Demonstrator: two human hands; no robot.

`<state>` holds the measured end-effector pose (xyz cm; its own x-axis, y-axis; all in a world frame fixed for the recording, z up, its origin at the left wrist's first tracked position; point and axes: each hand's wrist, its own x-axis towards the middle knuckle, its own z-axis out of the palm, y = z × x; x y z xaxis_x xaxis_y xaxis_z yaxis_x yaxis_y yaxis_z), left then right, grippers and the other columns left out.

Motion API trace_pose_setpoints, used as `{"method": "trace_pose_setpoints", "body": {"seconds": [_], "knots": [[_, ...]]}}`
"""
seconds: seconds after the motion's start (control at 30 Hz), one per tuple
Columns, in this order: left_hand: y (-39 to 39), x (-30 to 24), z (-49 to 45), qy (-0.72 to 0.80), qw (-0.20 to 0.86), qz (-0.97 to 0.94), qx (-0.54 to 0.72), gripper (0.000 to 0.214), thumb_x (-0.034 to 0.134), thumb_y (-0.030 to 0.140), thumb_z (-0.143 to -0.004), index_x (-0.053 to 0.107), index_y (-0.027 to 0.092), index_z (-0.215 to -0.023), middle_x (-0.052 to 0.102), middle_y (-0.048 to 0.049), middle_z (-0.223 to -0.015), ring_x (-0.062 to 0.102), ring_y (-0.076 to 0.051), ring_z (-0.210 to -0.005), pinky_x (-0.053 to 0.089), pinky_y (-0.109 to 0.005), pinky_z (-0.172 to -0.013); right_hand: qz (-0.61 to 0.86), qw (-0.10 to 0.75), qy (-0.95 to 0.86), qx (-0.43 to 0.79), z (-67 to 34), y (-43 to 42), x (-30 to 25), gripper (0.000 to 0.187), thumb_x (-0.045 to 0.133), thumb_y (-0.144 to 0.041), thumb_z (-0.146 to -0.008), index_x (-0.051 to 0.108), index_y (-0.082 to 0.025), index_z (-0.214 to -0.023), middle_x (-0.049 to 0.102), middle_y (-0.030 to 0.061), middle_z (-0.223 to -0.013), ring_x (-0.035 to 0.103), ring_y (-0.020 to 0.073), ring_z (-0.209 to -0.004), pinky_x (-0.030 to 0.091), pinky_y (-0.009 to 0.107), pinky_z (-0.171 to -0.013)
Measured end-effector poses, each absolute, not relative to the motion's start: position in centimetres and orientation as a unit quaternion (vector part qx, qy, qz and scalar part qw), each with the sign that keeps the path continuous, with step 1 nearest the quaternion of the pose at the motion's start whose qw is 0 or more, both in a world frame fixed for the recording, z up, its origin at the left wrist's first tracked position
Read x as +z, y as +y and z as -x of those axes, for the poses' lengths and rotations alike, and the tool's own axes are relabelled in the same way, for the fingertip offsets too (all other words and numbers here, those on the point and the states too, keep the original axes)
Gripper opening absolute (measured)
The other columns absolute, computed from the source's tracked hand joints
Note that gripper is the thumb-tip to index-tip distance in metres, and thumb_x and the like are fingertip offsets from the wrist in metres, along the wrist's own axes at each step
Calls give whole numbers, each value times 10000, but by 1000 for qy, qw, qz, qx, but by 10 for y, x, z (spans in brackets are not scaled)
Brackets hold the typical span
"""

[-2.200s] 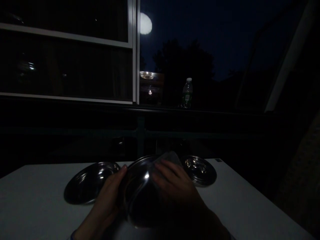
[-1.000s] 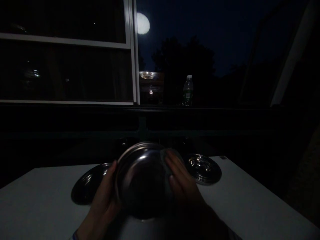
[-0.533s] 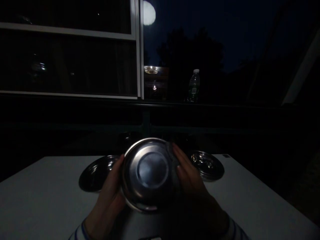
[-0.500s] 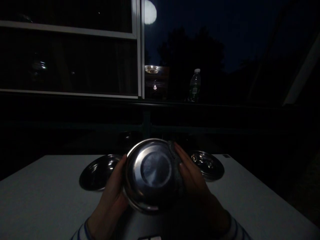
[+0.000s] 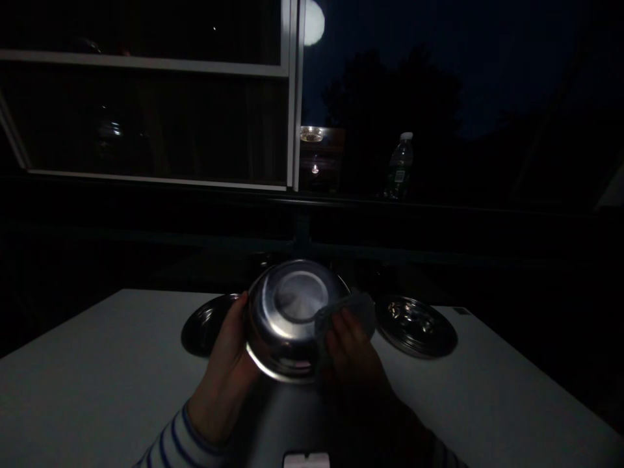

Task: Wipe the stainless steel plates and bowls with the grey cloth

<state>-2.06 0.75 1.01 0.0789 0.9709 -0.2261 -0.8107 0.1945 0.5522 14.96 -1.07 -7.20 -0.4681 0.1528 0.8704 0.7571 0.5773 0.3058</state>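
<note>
A shiny metal bowl (image 5: 285, 325) is held up over the white table, its round base turned towards me. My left hand (image 5: 229, 364) grips the bowl by its left side, thumb along the rim. With my right hand (image 5: 353, 354) I press a grey cloth (image 5: 363, 309) against the bowl's lower right side, the fingers lying over the cloth. Behind my left hand lies a metal dish (image 5: 202, 328), partly hidden by it. Right of the cloth a stack of metal dishes (image 5: 416, 328) rests on the table.
The white table (image 5: 97, 383) spreads out below both hands. A phone-like white object (image 5: 306, 460) sits at the near edge. Beyond the table, a plastic bottle (image 5: 400, 166) stands on a ledge by a window frame (image 5: 293, 97). The scene is very dark.
My right hand and the cloth have moved from the bowl's right edge onto its lower right side. The bowl has tilted, its base now higher. The view has shifted slightly left.
</note>
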Motion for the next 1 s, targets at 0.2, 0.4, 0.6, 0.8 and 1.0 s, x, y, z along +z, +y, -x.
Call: {"method": "trace_pose_setpoints", "body": {"seconds": [0.2,0.4,0.6,0.8,1.0], "knots": [[4,4,17,283,735,-146,598,235,450,251,-838,638,142,-746,688,-28,-602,669,-181,-641,531,-322,-722,250,410,-790,-383,-142,-14,-70,254,445,-191,-839,569,-135,-1054,583,93,-1116,280,216,-1296,211,402,-1083],[-1,2,10,313,716,-147,606,187,497,244,-825,636,141,-755,685,-28,-624,667,-185,-668,528,-288,-676,226,402,-788,-408,-135,-14,-70,216,459,-176,-846,610,-160,-1001,633,54,-1028,429,188,-1186,290,361,-1044],[-7,2,1,311,694,-148,632,179,527,262,-818,644,154,-737,700,-21,-682,664,-169,-674,525,-262,-661,237,397,-784,-414,-131,-12,-76,252,449,-201,-863,588,-173,-1072,620,39,-1097,414,179,-1206,305,360,-1047],[-10,-6,-7,327,687,-151,631,158,568,285,-793,662,158,-784,704,-26,-703,653,-143,-633,512,-232,-626,239,376,-791,-419,-129,-9,-78,278,458,-206,-853,600,-160,-1088,595,37,-1163,348,205,-1262,196,386,-1102],[-14,-17,-14,337,684,-218,610,225,603,369,-741,654,150,-725,674,-28,-642,608,-143,-569,478,-247,-584,274,364,-786,-417,-128,-14,-71,297,427,-182,-867,585,-170,-1117,616,13,-1145,348,175,-1257,113,395,-1120]]}}
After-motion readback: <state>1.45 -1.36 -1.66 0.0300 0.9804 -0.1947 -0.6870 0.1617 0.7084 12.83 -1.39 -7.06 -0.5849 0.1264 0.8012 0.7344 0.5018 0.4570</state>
